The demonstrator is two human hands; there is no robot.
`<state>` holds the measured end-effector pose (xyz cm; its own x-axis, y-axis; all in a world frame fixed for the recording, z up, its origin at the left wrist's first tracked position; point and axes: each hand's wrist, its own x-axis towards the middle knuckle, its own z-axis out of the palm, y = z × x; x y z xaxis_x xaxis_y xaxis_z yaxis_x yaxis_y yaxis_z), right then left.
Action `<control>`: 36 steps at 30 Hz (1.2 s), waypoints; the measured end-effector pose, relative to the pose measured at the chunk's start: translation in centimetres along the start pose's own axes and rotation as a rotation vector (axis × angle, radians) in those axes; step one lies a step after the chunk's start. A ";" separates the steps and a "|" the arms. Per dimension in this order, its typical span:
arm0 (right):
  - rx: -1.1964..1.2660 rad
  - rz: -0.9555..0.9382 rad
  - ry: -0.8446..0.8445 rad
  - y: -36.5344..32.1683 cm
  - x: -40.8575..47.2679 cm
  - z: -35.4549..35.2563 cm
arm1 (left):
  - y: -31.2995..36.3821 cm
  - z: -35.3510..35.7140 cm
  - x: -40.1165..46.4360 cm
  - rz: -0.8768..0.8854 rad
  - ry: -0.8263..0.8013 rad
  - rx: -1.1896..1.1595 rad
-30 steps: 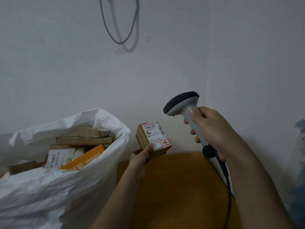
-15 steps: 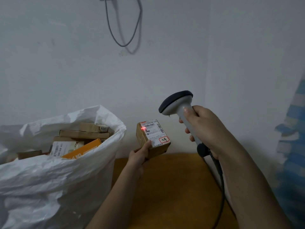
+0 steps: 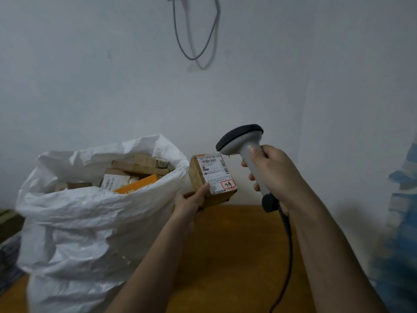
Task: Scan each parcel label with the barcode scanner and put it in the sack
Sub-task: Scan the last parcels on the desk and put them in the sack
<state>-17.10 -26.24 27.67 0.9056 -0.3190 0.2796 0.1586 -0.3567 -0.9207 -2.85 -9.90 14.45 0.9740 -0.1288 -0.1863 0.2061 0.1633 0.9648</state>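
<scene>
My left hand (image 3: 191, 201) holds a small brown cardboard parcel (image 3: 212, 177) by its lower left corner, its white label with a red stamp facing me. My right hand (image 3: 274, 175) grips the handle of a grey barcode scanner (image 3: 242, 141), whose dark head points left and down, just above the parcel's top right corner. No red light shows on the label. To the left stands an open white sack (image 3: 90, 222) holding several cardboard parcels and an orange box (image 3: 137, 185).
A wooden table (image 3: 237, 256) lies under my arms against a pale wall. The scanner's black cable (image 3: 286, 256) hangs down over the table. A grey cable loop (image 3: 194, 37) hangs on the wall above. Blurred blue material (image 3: 401, 222) is at the right edge.
The red scan light seen on the label half a second ago is gone. The parcel and scanner stay close together, and the view has shifted so the sack shows more fully.
</scene>
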 end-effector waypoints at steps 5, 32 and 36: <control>0.103 -0.043 -0.047 -1.0 -0.3 1.8 | 2.5 -2.8 -1.1 0.094 -0.002 0.050; 0.552 0.352 0.414 3.3 7.8 29.1 | 17.3 -31.9 6.4 0.702 0.310 1.032; 0.584 0.428 0.441 5.6 8.1 30.3 | 16.6 -32.4 7.3 0.684 0.286 1.049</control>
<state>3.06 -4.18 16.50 0.7167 -0.6797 -0.1561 0.1250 0.3453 -0.9301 10.75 23.58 23.10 0.8644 -0.0897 0.4948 -0.3862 -0.7486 0.5390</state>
